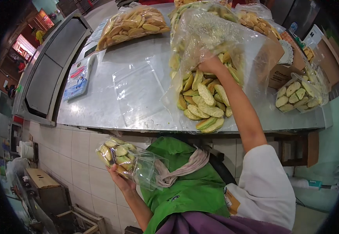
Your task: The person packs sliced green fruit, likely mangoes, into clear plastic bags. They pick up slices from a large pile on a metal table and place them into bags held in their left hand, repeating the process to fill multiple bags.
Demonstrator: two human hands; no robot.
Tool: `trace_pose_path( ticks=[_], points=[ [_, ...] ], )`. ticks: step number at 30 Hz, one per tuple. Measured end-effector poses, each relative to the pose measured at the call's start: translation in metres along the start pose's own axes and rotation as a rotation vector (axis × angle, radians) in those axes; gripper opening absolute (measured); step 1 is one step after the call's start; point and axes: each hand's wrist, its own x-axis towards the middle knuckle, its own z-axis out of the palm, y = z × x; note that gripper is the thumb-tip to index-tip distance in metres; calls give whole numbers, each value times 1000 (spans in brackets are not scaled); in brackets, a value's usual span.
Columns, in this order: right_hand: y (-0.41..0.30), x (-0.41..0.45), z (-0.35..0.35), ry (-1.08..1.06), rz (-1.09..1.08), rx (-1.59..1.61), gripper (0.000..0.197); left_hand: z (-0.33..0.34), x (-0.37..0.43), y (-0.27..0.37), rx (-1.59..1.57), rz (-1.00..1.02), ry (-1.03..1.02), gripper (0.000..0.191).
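Note:
My left hand point(122, 180) holds a small clear plastic bag point(150, 168) from below, out in front of the table edge. Pale green dried fruit slices point(121, 150) fill one end of it; the other end is slack. My right hand point(211, 63) reaches into a large clear plastic bag point(216, 27) lying on the metal table. Its fingers are hidden by the plastic, so their grip cannot be made out. More green-edged slices point(206, 101) spill toward the mouth of this large bag, near the table's front edge.
Flat on the metal table point(108, 114) lies a clear plastic bag point(138, 90), left of the large one. Farther left are a printed plastic packet point(78, 77) and a bag of orange slices point(134, 23). At right sit a filled bag point(297, 95) and a cardboard box point(285, 74).

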Motion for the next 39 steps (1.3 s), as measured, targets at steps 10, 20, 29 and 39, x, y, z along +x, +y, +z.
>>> trace_pose_path(
  ticks=[10, 20, 29, 39],
  points=[
    [-9, -55, -48, -247, 335, 778, 35, 3, 0, -2, 11, -49, -78, 45],
    [20, -24, -26, -387, -39, 541, 35, -11, 4, -5, 4, -50, -91, 48],
    [2, 46, 25, 223, 330, 103, 41, -5, 0, -3, -19, -48, -65, 47],
    [10, -34, -48, -91, 161, 967, 32, -5, 9, -12, 21, -55, -92, 44]
  ],
)
